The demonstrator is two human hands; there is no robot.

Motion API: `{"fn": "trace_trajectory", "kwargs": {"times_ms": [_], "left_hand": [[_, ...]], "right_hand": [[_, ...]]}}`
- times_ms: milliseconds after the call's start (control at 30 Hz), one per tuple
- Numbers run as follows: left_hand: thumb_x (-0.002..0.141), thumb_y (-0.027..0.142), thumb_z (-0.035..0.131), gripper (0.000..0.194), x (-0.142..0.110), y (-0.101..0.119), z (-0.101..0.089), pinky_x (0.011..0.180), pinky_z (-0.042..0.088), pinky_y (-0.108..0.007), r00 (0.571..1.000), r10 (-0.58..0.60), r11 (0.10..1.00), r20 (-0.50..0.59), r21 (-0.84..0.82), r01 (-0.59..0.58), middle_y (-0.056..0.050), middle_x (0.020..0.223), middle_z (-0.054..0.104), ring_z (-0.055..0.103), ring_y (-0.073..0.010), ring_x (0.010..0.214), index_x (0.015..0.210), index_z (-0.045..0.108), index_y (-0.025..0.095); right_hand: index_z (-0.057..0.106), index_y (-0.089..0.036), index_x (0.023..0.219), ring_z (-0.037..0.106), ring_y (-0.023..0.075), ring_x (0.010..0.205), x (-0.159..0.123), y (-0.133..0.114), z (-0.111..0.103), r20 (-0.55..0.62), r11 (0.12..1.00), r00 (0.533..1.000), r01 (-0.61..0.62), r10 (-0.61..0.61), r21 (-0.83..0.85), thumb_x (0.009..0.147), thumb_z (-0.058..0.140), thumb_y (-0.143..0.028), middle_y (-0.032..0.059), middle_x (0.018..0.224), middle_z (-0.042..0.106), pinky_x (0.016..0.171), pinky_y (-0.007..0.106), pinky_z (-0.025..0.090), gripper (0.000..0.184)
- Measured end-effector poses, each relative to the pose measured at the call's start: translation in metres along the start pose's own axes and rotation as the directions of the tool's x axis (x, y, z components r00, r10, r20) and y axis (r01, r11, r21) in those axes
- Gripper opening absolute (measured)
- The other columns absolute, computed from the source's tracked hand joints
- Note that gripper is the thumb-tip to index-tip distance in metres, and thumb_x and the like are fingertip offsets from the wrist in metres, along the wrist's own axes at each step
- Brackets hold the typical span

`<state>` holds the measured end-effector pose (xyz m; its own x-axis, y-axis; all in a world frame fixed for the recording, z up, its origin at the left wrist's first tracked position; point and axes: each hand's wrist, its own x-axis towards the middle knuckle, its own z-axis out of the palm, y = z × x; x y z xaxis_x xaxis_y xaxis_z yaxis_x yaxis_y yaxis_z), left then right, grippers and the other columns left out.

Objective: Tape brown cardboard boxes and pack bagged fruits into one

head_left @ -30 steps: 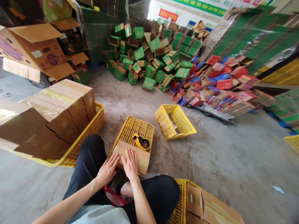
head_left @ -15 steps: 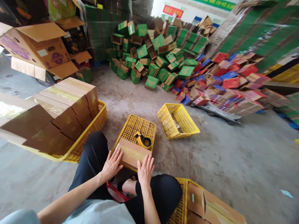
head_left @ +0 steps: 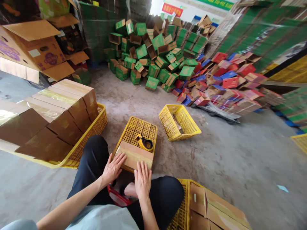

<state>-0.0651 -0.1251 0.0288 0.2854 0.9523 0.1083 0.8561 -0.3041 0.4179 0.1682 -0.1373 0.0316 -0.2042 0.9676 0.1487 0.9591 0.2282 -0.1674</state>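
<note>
- Left hand (head_left: 114, 167) lies flat, palm down, fingers spread and pointing up and to the right.
- Left forearm bare, running in long from the lower left corner.
- Right hand (head_left: 143, 179) flat too, fingers together, pointing straight ahead.
- Right forearm comes up from the bottom edge.
- Knees bent, legs apart.

Bare concrete floor (head_left: 227, 159) crowded with crates and boxes.
On it: three yellow crates (head_left: 179, 123), a green box pile (head_left: 148, 54), a red-and-blue box heap (head_left: 223, 86).
</note>
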Motion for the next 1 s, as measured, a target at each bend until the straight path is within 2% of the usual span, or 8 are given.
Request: {"fn": "trace_trajectory", "kwargs": {"times_ms": [100,200,333,467,567,667,800,1000], "left_hand": [[0.087,0.012,0.049,0.085,-0.002,-0.013,-0.006,0.127,0.000,-0.064,0.999,-0.034,0.999,-0.034,0.009,0.034,-0.006,0.167,0.034,0.031,-0.0298,0.155,0.166,0.020,0.030],[0.087,0.015,0.053,0.082,0.001,-0.012,-0.004,0.127,0.001,-0.064,0.998,-0.049,0.999,-0.040,0.007,0.049,-0.009,0.167,0.034,0.029,-0.0327,0.155,0.164,0.026,0.029],[0.084,0.023,0.063,0.080,0.015,0.011,0.008,0.126,0.006,-0.065,0.997,-0.075,0.997,-0.006,-0.007,0.075,-0.015,0.168,0.029,0.023,-0.0392,0.156,0.160,0.037,0.024],[0.083,0.025,0.066,0.086,0.025,0.037,0.020,0.126,0.012,-0.062,0.994,-0.037,0.999,0.100,0.007,0.037,-0.020,0.170,0.023,0.018,-0.0395,0.157,0.161,0.032,0.019],[0.082,0.023,0.068,0.091,0.027,0.043,0.022,0.125,0.017,-0.060,0.988,-0.050,0.998,0.143,0.046,0.044,-0.018,0.171,0.019,0.016,-0.0402,0.158,0.163,0.027,0.024],[0.081,0.018,0.070,0.095,0.029,0.040,0.021,0.124,0.020,-0.060,0.987,-0.038,0.997,0.155,0.076,0.026,-0.015,0.171,0.020,0.019,-0.0405,0.157,0.164,0.025,0.032],[0.082,0.015,0.070,0.094,0.030,0.036,0.024,0.123,0.021,-0.062,0.993,-0.010,0.997,0.120,0.082,0.000,-0.013,0.171,0.022,0.023,-0.0418,0.155,0.163,0.027,0.038],[0.086,0.011,0.065,0.088,0.027,0.033,0.032,0.120,0.025,-0.064,0.998,0.027,0.995,0.055,0.093,-0.032,-0.010,0.172,0.019,0.024,-0.0417,0.154,0.162,0.029,0.040]], "right_hand": [[0.046,-0.023,0.157,0.049,0.0332,0.143,-0.010,0.017,-0.007,-0.037,0.996,0.996,-0.086,0.085,-0.014,0.110,0.023,-0.048,0.0130,0.157,0.050,0.114,0.059,0.037,0.058],[0.051,-0.018,0.153,0.054,0.0328,0.136,-0.009,0.022,-0.010,-0.090,0.995,0.991,-0.102,0.102,0.012,0.109,0.024,-0.050,0.0163,0.154,0.054,0.111,0.051,0.043,0.061],[0.056,-0.012,0.147,0.054,0.0344,0.130,-0.003,0.017,-0.008,-0.151,0.995,0.984,-0.094,0.100,0.045,0.108,0.031,-0.052,0.0206,0.147,0.057,0.108,0.047,0.047,0.062],[0.057,-0.014,0.147,0.051,0.0347,0.133,-0.008,0.021,-0.003,-0.195,0.998,0.980,-0.023,0.034,0.062,0.108,0.035,-0.049,0.0208,0.149,0.053,0.107,0.049,0.049,0.057],[0.056,-0.018,0.147,0.051,0.0326,0.135,-0.013,0.030,-0.004,-0.193,0.995,0.981,0.045,-0.028,0.088,0.108,0.036,-0.046,0.0182,0.151,0.052,0.107,0.047,0.051,0.052],[0.057,-0.021,0.147,0.053,0.0326,0.131,-0.010,0.033,-0.008,-0.167,0.994,0.986,0.048,-0.031,0.099,0.107,0.039,-0.048,0.0170,0.147,0.054,0.104,0.047,0.054,0.051],[0.061,-0.026,0.144,0.057,0.0341,0.122,0.002,0.032,-0.015,-0.151,0.996,0.988,0.031,-0.018,0.080,0.106,0.040,-0.051,0.0168,0.138,0.058,0.097,0.048,0.057,0.050],[0.067,-0.021,0.137,0.061,0.0306,0.121,0.005,0.043,-0.021,-0.162,0.986,0.982,0.121,-0.101,0.119,0.108,0.041,-0.044,0.0164,0.136,0.062,0.100,0.045,0.057,0.045]]}}
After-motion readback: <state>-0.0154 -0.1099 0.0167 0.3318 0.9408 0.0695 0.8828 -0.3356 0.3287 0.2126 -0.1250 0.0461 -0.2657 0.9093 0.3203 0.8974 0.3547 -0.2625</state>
